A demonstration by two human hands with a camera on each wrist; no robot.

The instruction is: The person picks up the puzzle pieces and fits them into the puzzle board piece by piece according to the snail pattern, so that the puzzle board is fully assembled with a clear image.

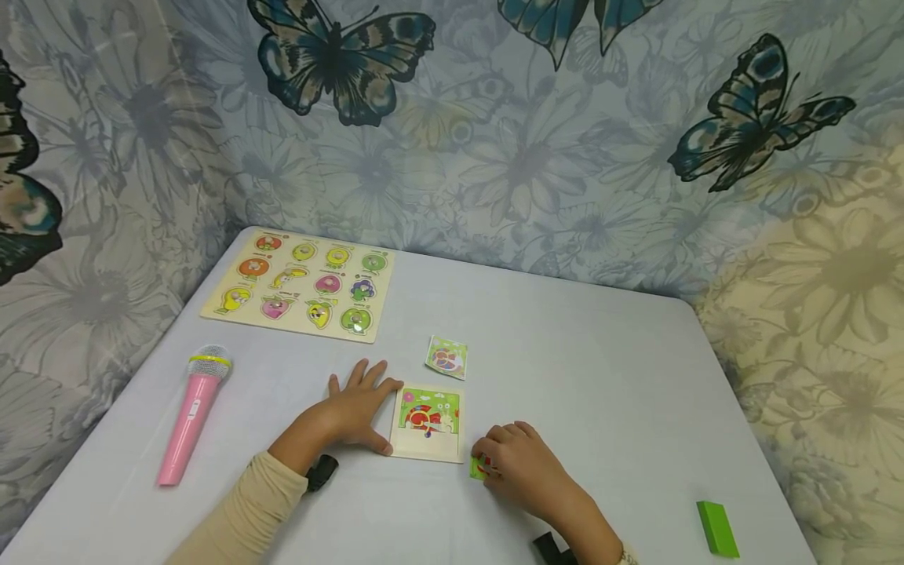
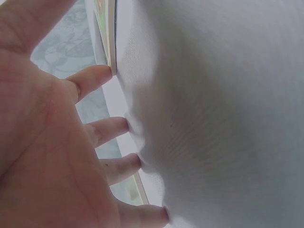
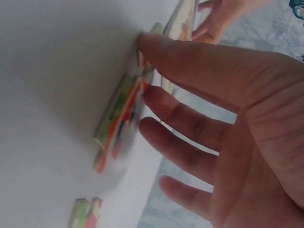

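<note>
A small wooden puzzle board (image 1: pixel 427 451) lies flat in the middle of the table, its upper part filled with a red snail picture and its lower strip bare wood. My left hand (image 1: pixel 351 412) is spread at its left side, thumb and index finger touching the board's edge. Right of the board, my right hand (image 1: pixel 526 471) reaches down with bent fingers, pinching a green-and-red puzzle piece (image 1: pixel 478 468) between thumb and fingers. The right wrist view shows more puzzle pieces (image 3: pixel 116 116) beneath that hand, hidden from the head view.
A snail picture card (image 1: pixel 446 359) lies just behind the board. Farther back left is a fruit puzzle board (image 1: pixel 300 286). A pink microphone (image 1: pixel 194 416) lies at the left, a green block (image 1: pixel 717 530) at the front right. A patterned wall (image 1: pixel 530 157) borders the table (image 1: pixel 600 353).
</note>
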